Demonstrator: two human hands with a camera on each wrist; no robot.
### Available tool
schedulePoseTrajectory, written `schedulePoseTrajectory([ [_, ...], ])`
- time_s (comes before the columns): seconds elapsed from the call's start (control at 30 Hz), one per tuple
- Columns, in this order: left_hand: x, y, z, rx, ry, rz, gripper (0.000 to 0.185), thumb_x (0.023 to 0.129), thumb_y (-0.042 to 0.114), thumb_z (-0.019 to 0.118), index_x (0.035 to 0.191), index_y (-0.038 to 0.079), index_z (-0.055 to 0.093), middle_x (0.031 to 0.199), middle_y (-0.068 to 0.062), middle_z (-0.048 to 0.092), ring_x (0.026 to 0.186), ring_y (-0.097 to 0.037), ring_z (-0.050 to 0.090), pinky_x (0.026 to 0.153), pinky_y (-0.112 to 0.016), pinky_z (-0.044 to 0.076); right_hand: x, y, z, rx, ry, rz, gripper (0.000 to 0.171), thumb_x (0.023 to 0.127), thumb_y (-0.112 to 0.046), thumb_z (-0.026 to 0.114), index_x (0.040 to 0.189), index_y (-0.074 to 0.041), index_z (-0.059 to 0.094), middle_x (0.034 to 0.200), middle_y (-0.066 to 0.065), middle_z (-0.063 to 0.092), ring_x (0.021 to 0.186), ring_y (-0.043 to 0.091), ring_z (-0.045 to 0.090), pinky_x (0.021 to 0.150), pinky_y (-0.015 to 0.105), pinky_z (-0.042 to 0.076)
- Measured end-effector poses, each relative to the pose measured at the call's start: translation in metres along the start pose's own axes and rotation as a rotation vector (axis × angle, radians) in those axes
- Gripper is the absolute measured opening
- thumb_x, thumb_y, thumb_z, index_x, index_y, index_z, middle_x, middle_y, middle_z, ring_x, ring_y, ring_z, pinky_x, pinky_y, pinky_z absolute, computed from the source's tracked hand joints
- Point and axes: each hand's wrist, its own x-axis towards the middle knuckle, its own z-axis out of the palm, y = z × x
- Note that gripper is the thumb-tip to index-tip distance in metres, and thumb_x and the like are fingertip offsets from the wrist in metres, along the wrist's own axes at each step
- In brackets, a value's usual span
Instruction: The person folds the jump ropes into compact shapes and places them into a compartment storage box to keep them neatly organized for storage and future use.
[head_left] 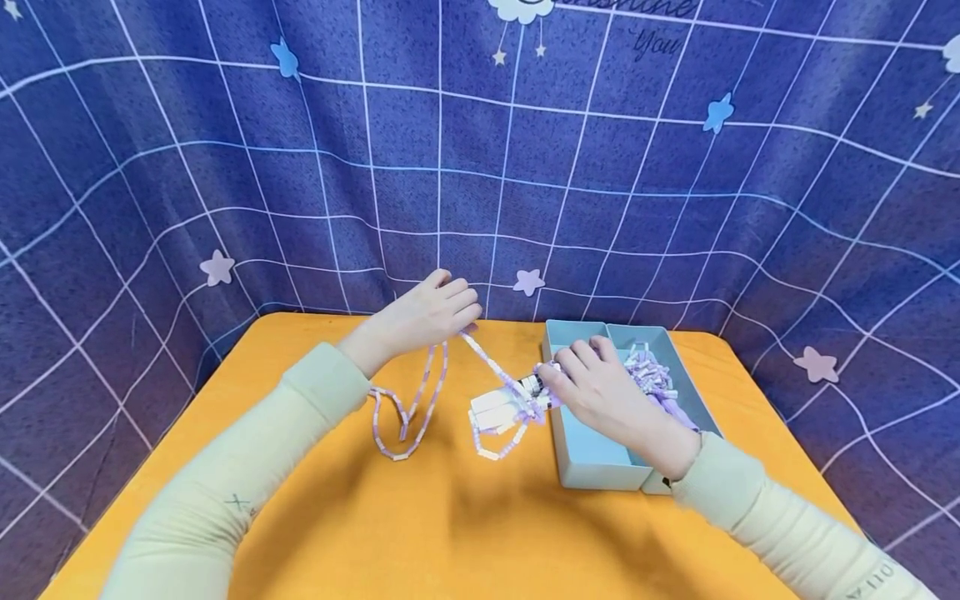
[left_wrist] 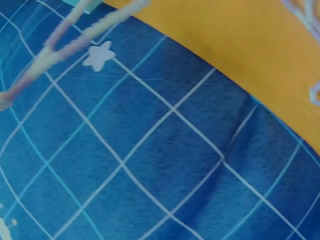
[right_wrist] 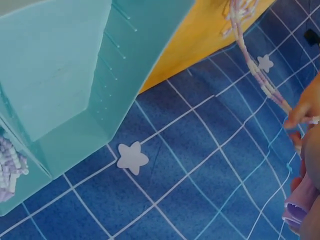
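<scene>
A beaded jump rope (head_left: 491, 364) in lilac and white stretches between the two hands. My left hand (head_left: 431, 312), raised over the back of the table, pinches the rope, and a loop (head_left: 442, 375) hangs below it. The strands (left_wrist: 60, 52) converge at a fingertip on the left edge of the left wrist view. My right hand (head_left: 600, 387), over the box's left compartment, grips a lilac tube-like handle (right_wrist: 296, 207) with an open end. Beside that hand in the head view are a white piece (head_left: 495, 408) with black marks and another rope loop (head_left: 491, 454).
A blue-green box (head_left: 600, 475) with two compartments stands on the orange table (head_left: 420, 533), right of centre. Its right compartment holds a bundle of lilac and white beaded rope (head_left: 651, 373). A dark blue grid-patterned curtain (head_left: 480, 192) with stars surrounds the table's back and sides.
</scene>
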Motion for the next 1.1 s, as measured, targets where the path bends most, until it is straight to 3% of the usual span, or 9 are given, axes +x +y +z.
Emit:
schedulePoseTrajectory([
  [0.17, -0.018, -0.008, 0.007, 0.001, -0.021, -0.017, 0.015, 0.086, 0.021, 0.056, 0.087, 0.006, 0.053, 0.086, -0.005, 0.053, 0.081, -0.023, 0.047, 0.075, -0.037, 0.038, -0.003, 0.002, -0.002, 0.045, 0.019, -0.014, 0.019, 0.102, -0.013, 0.031, 0.101, -0.01, 0.05, 0.083, 0.005, 0.048, 0.075, 0.025, 0.044, 0.072, 0.045, 0.036],
  [0.37, -0.038, -0.014, 0.017, 0.008, -0.018, -0.069, 0.014, 0.084, 0.018, 0.059, 0.087, 0.005, 0.054, 0.087, -0.007, 0.055, 0.08, -0.024, 0.048, 0.075, -0.038, 0.04, -0.004, 0.003, -0.005, 0.08, 0.059, -0.034, 0.015, 0.101, -0.014, 0.034, 0.1, -0.01, 0.049, 0.083, 0.005, 0.049, 0.077, 0.025, 0.046, 0.072, 0.045, 0.037],
  [0.57, -0.057, -0.013, 0.033, -0.016, -0.011, -0.143, 0.016, 0.086, 0.018, 0.048, 0.088, 0.004, 0.056, 0.085, -0.007, 0.054, 0.079, -0.025, 0.048, 0.073, -0.039, 0.039, -0.003, 0.003, -0.009, 0.08, 0.109, -0.047, 0.011, 0.101, -0.011, 0.034, 0.099, -0.01, 0.045, 0.084, 0.006, 0.05, 0.077, 0.024, 0.048, 0.074, 0.046, 0.038],
  [0.9, -0.076, 0.013, 0.052, -0.075, -0.007, -0.202, 0.018, 0.093, 0.014, 0.04, 0.092, 0.003, 0.055, 0.086, -0.008, 0.053, 0.08, -0.026, 0.05, 0.073, -0.038, 0.039, 0.003, 0.003, -0.014, 0.107, 0.138, -0.03, 0.011, 0.097, -0.003, 0.034, 0.094, -0.008, 0.044, 0.086, 0.006, 0.052, 0.079, 0.025, 0.05, 0.075, 0.045, 0.038],
  [1.1, -0.08, 0.03, 0.056, -0.103, 0.011, -0.25, 0.017, 0.09, 0.014, 0.039, 0.089, 0.003, 0.052, 0.087, -0.009, 0.052, 0.078, -0.026, 0.048, 0.07, -0.039, 0.039, 0.005, 0.004, -0.016, 0.108, 0.16, -0.019, 0.013, 0.097, -0.001, 0.035, 0.091, -0.008, 0.044, 0.086, 0.007, 0.052, 0.08, 0.025, 0.051, 0.076, 0.044, 0.038],
])
